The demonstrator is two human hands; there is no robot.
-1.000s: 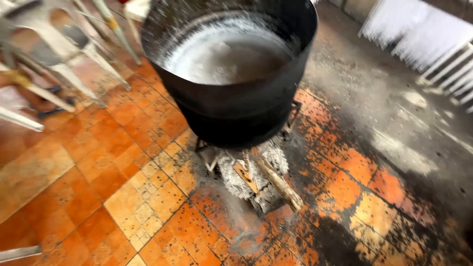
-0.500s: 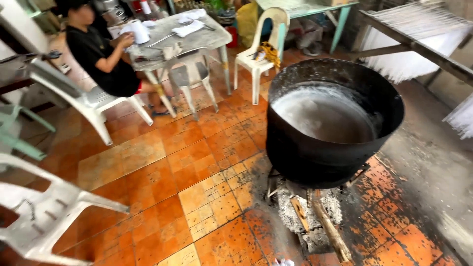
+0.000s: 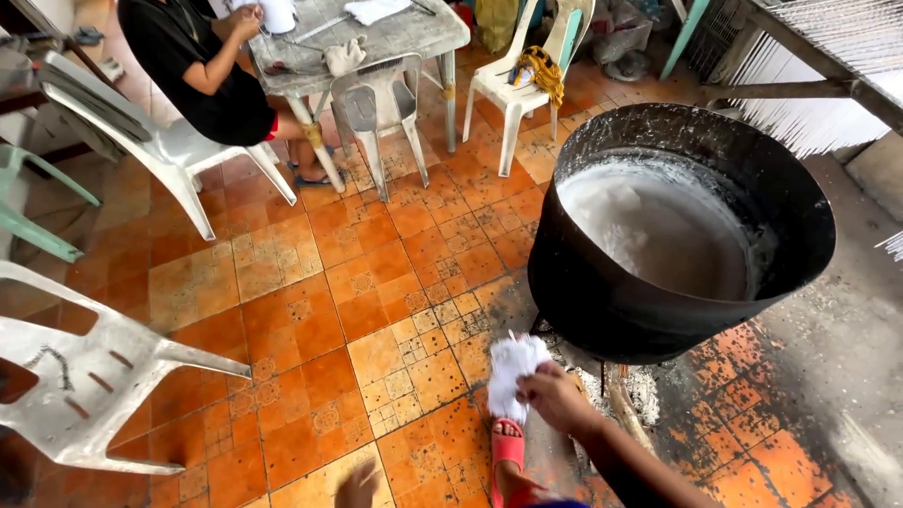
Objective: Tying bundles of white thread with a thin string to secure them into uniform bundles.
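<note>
Right hand point(image 3: 557, 397) gripping white cloth point(image 3: 513, 365) beside black pot point(image 3: 602, 301); left hand point(image 3: 357, 486) open, edge-cropped.

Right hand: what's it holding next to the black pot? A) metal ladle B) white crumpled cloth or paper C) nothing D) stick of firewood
B: the right hand grips a white crumpled wad, cloth or paper, just below the black pot, above the sandalled foot.
</note>
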